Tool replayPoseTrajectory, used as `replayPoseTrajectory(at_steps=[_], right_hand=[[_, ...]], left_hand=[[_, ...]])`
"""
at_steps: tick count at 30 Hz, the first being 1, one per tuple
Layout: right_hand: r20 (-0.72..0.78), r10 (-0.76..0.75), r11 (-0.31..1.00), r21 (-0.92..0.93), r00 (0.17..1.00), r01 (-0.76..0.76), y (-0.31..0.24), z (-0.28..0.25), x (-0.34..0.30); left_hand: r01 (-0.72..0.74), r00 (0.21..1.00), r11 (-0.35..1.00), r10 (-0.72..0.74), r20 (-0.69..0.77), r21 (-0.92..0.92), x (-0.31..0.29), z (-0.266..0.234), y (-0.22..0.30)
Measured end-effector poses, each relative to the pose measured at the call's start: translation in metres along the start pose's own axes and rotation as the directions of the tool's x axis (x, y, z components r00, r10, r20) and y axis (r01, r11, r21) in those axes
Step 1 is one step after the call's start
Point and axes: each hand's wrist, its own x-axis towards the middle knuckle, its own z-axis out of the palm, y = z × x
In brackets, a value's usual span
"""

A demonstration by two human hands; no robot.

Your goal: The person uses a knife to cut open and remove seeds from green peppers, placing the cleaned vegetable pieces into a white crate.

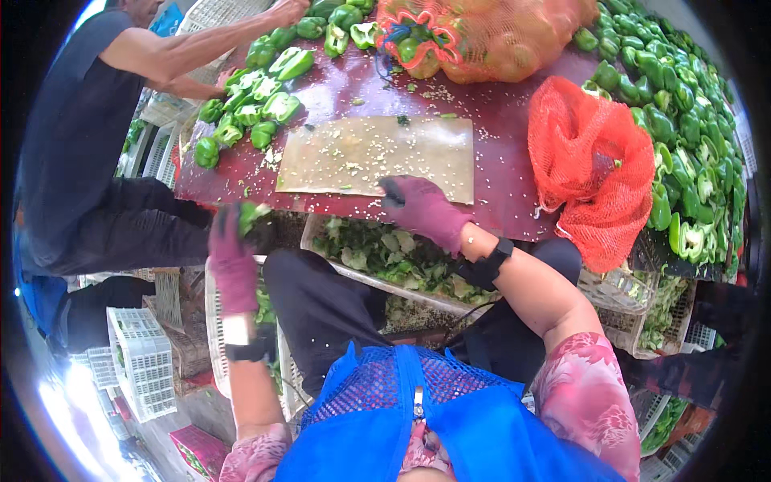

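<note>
My left hand (233, 265), in a purple glove with dark fingertips, is over a white crate just off the table's near edge. It grips a piece of green bell pepper (254, 215), which shows beside the fingers. My right hand (423, 210), gloved the same way, is curled at the near edge of a tan cutting board (377, 157). Whatever it may hold is hidden by the glove. Pale seeds and green scraps are strewn over the board. Cut green bell peppers (257, 96) lie beyond my left hand, some of them halved and open.
A co-worker's arms (185, 60) reach in from the far left. An orange mesh sack (490, 40) stands at the back. Right of the board lies a red net bag (590, 161), beside a heap of green peppers (675, 104). Under the table edge is a crate of pepper trimmings (385, 253).
</note>
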Motion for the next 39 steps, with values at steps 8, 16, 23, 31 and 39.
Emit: replayPoseTrajectory(at_steps=[8,16,23,31,39], right_hand=[[-0.086,0.036,0.993,0.116,0.996,-0.026,-0.008,0.013,0.013],[-0.089,0.145,0.972,0.197,0.985,-0.125,0.002,0.003,0.016],[-0.078,0.153,0.973,0.185,0.985,-0.137,0.006,0.012,0.018],[-0.077,0.121,0.992,0.033,0.990,-0.119,0.002,0.011,0.019],[-0.156,0.110,0.977,0.198,0.982,-0.078,0.006,0.012,0.019]], left_hand=[[0.462,0.663,0.811,-0.585,0.467,0.360,-0.079,-0.018,-0.150],[0.163,0.938,0.983,-0.127,0.324,-0.084,0.132,0.097,-0.087],[0.360,0.775,0.926,-0.363,0.517,0.112,0.228,0.194,-0.113],[0.384,0.846,0.923,-0.341,0.409,-0.026,0.215,0.198,-0.102],[0.618,0.767,0.131,0.113,0.631,-0.775,0.159,0.129,-0.036]])
